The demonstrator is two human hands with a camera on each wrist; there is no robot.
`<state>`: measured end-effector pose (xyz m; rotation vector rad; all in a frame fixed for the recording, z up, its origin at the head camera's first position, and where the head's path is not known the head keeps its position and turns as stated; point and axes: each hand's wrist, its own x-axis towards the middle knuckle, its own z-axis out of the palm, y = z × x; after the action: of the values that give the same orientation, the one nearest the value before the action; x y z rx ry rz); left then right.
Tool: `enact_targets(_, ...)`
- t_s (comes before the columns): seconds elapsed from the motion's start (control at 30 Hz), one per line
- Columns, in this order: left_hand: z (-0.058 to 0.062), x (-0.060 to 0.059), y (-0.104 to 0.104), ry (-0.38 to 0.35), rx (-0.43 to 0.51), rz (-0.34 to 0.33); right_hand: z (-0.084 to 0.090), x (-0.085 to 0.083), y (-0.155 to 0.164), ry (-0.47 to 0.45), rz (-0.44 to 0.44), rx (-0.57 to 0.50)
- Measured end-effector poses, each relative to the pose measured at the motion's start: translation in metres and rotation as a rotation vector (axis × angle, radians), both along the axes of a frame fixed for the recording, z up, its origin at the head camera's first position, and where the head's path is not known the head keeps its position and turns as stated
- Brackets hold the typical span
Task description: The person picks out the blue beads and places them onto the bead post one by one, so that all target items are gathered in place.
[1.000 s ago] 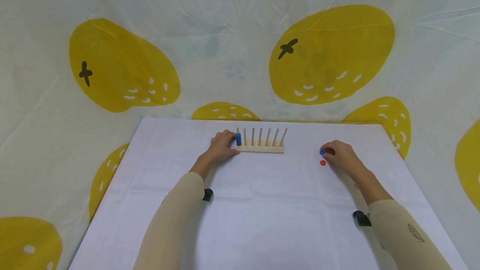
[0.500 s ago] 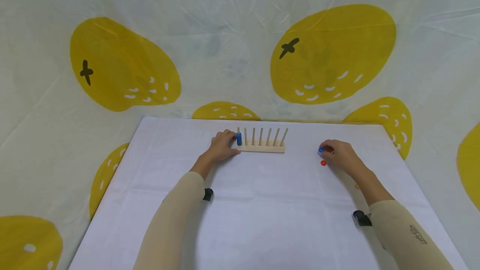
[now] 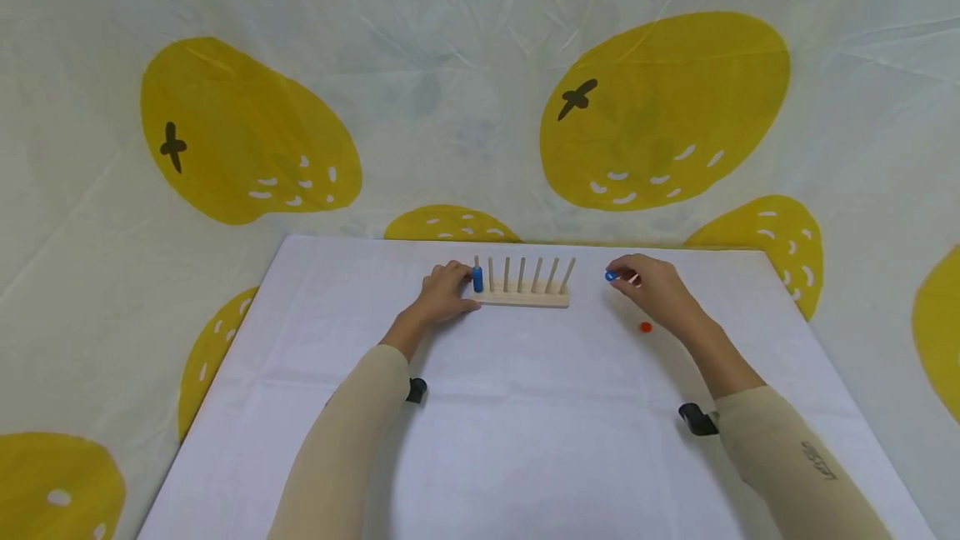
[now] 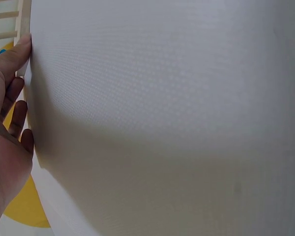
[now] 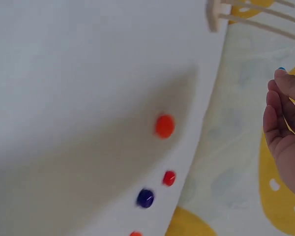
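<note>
Head view, left hand: the left hand (image 3: 444,293) rests at the left end of the wooden peg rack (image 3: 522,297) in the middle of the frame, fingers loosely curled against the base beside the blue bead stack (image 3: 477,278) on the first peg

Head view, right hand: the right hand (image 3: 651,285) is raised right of the rack, thumb and forefinger pinching a small blue bead (image 3: 611,276) just off the rightmost peg; the other fingers are curled under

Head view, table: an orange bead (image 3: 646,327) lies on the white table (image 3: 525,440), lower right of the rack, apart from the hand

Left wrist view: only the thumb and finger edges of that hand (image 4: 7,123) show at the left edge, pressed to the rack's end (image 4: 23,29); how tightly they close cannot be told

Right wrist view: the fingers (image 5: 285,113) at the right edge are bent, a sliver of blue (image 5: 281,69) at their tips; loose beads, orange (image 5: 164,126), red (image 5: 169,178) and dark blue (image 5: 145,198), lie lower centre

Step in hand: judged as carrying a bead to the rack while the other hand steadies it

Next move calls for: lining the bead's hole over a peg tip, probably the blue one, and lowering it straight
</note>
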<state>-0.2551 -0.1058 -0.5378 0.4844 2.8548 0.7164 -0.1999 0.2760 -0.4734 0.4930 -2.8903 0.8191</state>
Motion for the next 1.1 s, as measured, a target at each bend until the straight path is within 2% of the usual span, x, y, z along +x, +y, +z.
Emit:
enact_targets(0.27,-0.003,-0.001,-0.002,0.007,0.012,0.000,0.021,-0.009,-0.036,0.155,0.062,-0.099)
enact_targets(0.43,-0.001,-0.001,-0.001,0.000,0.011,0.007,0.030,-0.015,-0.060,0.205,0.111,-0.124)
enact_targets(0.7,-0.001,-0.001,-0.001,-0.003,0.001,0.012,0.046,-0.027,-0.104,0.169,0.175,-0.090)
enact_targets(0.87,-0.001,-0.002,0.000,-0.012,-0.006,0.014,0.046,-0.033,-0.128,0.134,0.227,-0.075)
enact_targets(1.1,0.002,-0.001,0.000,-0.014,-0.013,0.010,0.046,-0.043,-0.157,0.131,0.278,-0.039)
